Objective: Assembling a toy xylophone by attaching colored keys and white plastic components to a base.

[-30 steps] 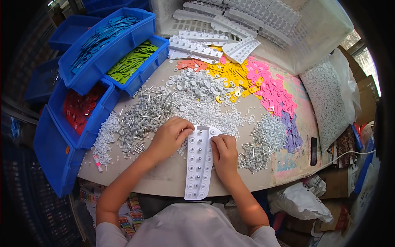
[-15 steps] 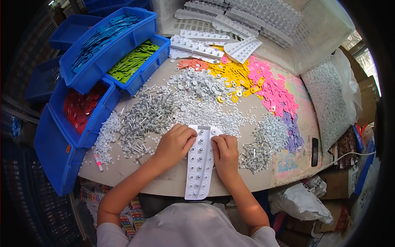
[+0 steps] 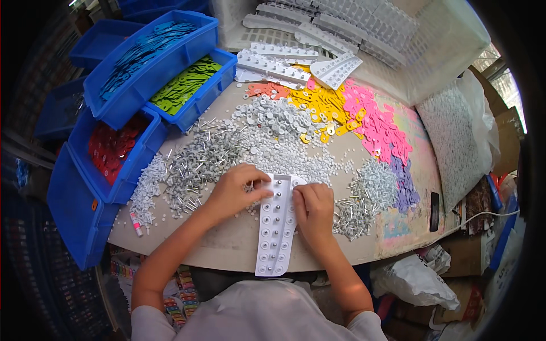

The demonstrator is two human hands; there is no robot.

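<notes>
A long white plastic tray with a row of metal pins down its middle and round ringed seats along both sides lies lengthwise before me, its near end at the table edge. My left hand is at its upper left edge, thumb and fingertips apart with a gap between them. At the upper right edge, my right hand is closed, fingers curled and pressed together over the rim; whatever they pinch is hidden. Just beyond the tray spreads a heap of small white plastic pieces, with a pile of metal rivets to its left.
Blue bins hold blue strips, green strips and red pieces. Yellow pieces, pink pieces and purple pieces lie farther right. More white trays are stacked at the back. A bulging clear bag stands right.
My left hand has drawn slightly left off the tray's edge, and its thumb and fingers have parted. The right hand stays at the upper right edge with hardly any shift.
</notes>
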